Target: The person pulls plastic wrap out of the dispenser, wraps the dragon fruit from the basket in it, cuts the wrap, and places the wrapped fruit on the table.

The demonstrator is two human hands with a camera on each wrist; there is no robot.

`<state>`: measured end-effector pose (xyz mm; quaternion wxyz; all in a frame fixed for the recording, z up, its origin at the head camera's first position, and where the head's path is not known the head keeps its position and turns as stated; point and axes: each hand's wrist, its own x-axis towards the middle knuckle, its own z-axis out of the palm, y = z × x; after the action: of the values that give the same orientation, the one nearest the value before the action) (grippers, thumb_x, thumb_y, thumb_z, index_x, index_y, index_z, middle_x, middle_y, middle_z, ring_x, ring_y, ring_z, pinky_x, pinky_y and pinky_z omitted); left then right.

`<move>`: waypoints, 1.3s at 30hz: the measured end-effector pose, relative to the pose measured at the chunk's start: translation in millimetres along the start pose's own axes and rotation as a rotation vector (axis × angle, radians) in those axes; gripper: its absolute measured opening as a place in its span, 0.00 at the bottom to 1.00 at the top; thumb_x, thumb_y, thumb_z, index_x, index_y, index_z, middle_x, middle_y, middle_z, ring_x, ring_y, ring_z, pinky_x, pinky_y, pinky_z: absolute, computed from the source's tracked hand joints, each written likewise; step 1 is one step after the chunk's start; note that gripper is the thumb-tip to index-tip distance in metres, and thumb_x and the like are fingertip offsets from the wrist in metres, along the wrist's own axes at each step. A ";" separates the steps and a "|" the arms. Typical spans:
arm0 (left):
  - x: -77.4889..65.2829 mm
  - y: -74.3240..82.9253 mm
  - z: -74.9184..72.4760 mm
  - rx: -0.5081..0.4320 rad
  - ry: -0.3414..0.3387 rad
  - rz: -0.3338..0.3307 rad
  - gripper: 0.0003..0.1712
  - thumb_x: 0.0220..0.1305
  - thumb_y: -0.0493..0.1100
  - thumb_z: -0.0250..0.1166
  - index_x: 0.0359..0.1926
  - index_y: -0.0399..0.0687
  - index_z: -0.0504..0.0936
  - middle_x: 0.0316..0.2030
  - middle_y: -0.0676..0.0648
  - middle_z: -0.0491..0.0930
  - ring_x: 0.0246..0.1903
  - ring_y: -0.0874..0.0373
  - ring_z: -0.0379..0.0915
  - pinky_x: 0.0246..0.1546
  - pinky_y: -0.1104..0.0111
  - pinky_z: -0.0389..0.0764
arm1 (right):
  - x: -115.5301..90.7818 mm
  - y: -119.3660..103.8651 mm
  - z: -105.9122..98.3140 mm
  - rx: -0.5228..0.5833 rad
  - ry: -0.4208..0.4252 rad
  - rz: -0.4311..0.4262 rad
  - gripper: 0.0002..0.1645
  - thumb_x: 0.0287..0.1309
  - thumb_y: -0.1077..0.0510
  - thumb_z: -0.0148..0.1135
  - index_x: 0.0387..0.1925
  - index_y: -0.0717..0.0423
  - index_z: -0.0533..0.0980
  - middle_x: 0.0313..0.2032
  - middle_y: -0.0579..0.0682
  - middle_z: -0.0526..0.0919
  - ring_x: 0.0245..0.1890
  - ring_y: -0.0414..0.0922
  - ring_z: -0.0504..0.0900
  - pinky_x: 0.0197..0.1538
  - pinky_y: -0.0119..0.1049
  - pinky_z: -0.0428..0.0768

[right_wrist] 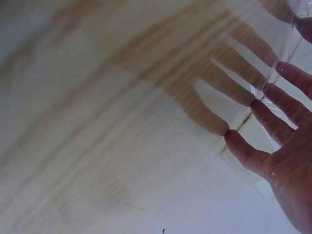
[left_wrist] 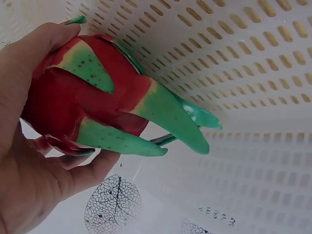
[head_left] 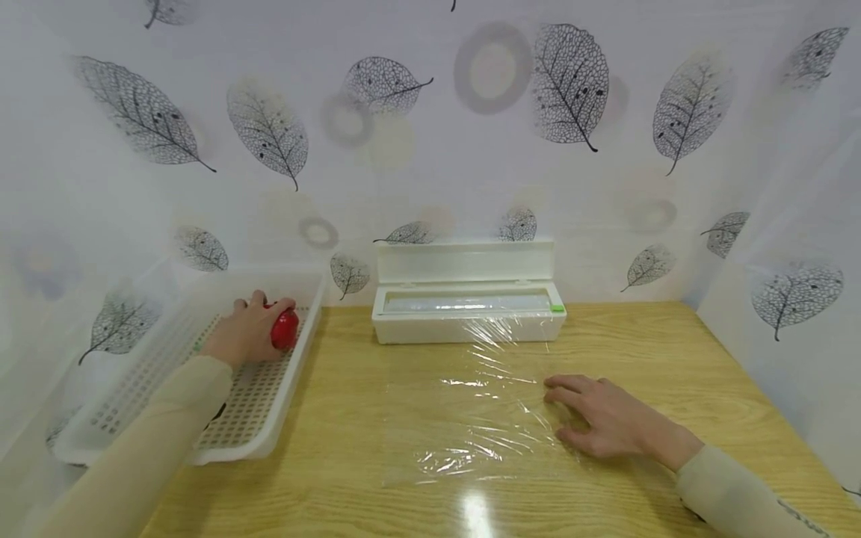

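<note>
My left hand [head_left: 250, 332] grips a dragon fruit [left_wrist: 83, 92], red with long green scales, inside the white basket [head_left: 258, 448]. In the left wrist view, the thumb lies over one side of the fruit and the fingers curl round the other, with the scales pointing toward the slotted wall. A sheet of clear plastic wrap [head_left: 464, 418] stretches over the table from the white dispenser box [head_left: 464, 330]. At the sheet's right edge rests my right hand [head_left: 602, 418], fingers spread; in the right wrist view its fingertips [right_wrist: 234, 136] touch the surface.
The dispenser's lid [head_left: 464, 263] stands raised against the leaf-printed curtain [head_left: 437, 172], and a small green tab [head_left: 557, 308] sits at its right end. The wooden table [head_left: 706, 373] ends at the right by a curtain side wall.
</note>
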<state>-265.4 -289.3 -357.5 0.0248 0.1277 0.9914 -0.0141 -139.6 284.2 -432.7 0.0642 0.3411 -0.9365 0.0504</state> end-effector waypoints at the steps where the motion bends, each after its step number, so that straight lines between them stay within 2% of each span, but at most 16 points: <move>1: -0.2 0.0 0.3 0.005 0.004 0.001 0.52 0.47 0.49 0.77 0.73 0.53 0.63 0.56 0.23 0.65 0.50 0.24 0.68 0.32 0.37 0.84 | -0.2 0.0 0.2 0.001 -0.001 0.002 0.27 0.56 0.42 0.69 0.56 0.46 0.79 0.63 0.53 0.80 0.58 0.54 0.82 0.49 0.54 0.83; 9: 0.5 -2.5 2.1 0.051 0.048 0.024 0.48 0.47 0.50 0.76 0.71 0.52 0.67 0.54 0.25 0.69 0.45 0.28 0.71 0.27 0.41 0.84 | -0.2 -1.1 -0.9 0.009 -0.009 0.006 0.27 0.57 0.42 0.69 0.56 0.46 0.78 0.63 0.53 0.80 0.59 0.54 0.82 0.50 0.55 0.83; 17: -2.1 -2.2 3.4 0.078 0.061 0.037 0.47 0.49 0.51 0.76 0.70 0.53 0.67 0.56 0.26 0.69 0.47 0.25 0.71 0.28 0.39 0.84 | 0.8 -2.3 -2.5 0.012 -0.016 0.010 0.27 0.58 0.41 0.68 0.56 0.47 0.78 0.63 0.53 0.79 0.60 0.54 0.81 0.51 0.56 0.82; 22: -7.7 -0.2 -2.5 0.095 0.116 0.048 0.45 0.52 0.53 0.75 0.70 0.52 0.68 0.57 0.26 0.69 0.48 0.24 0.71 0.26 0.40 0.83 | 0.7 -2.1 -2.6 0.011 -0.018 0.013 0.27 0.57 0.42 0.68 0.56 0.47 0.78 0.63 0.53 0.80 0.60 0.54 0.81 0.50 0.56 0.82; 28: -13.1 0.2 -11.7 0.145 0.197 0.070 0.45 0.50 0.51 0.76 0.69 0.51 0.69 0.58 0.25 0.68 0.49 0.22 0.69 0.24 0.41 0.83 | -0.2 -2.3 -2.7 0.028 -0.027 0.023 0.28 0.58 0.42 0.68 0.56 0.47 0.78 0.63 0.53 0.79 0.60 0.55 0.81 0.51 0.57 0.82; 39: -22.9 0.3 -25.7 0.162 0.279 0.080 0.49 0.48 0.47 0.78 0.71 0.50 0.67 0.61 0.26 0.66 0.53 0.21 0.66 0.30 0.37 0.84 | 0.4 -0.9 -1.4 0.019 -0.021 0.011 0.27 0.57 0.42 0.68 0.56 0.47 0.78 0.63 0.53 0.79 0.60 0.55 0.81 0.50 0.56 0.83</move>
<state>-244.3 -294.0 -330.6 -0.1231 0.1695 0.9749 -0.0749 -139.2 283.4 -431.1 0.0509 0.3369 -0.9385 0.0560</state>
